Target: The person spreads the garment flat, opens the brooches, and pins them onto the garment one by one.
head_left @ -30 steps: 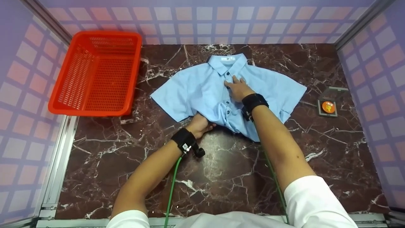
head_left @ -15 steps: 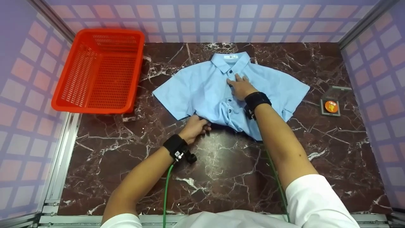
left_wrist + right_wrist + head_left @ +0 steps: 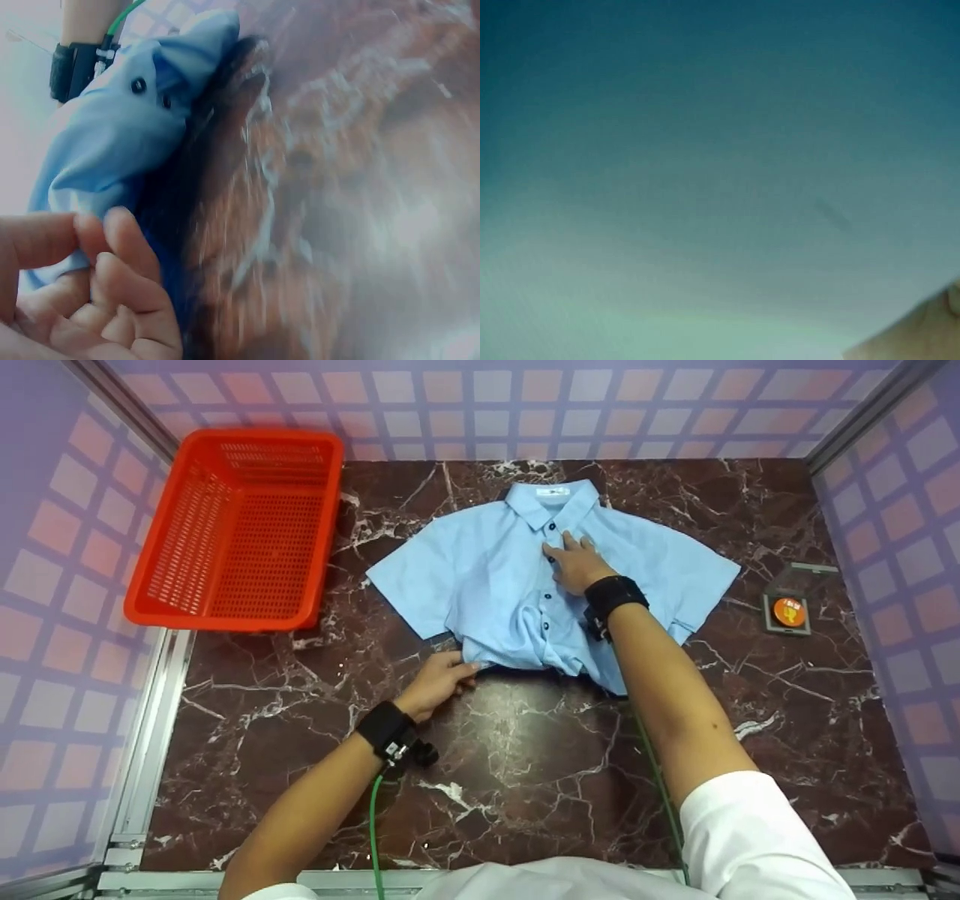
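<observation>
Only blurred shirt (image 3: pixel 705 187) cloth fills the right wrist view.

Left hand (image 3: pixel 439 681) fingers pinched (thumb against forefinger); right hand (image 3: pixel 576 566) flat.

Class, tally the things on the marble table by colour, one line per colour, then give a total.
Light blue: 1, the shirt
Red: 1, the basket
Orange and grey: 1, the button box
Total: 3
</observation>
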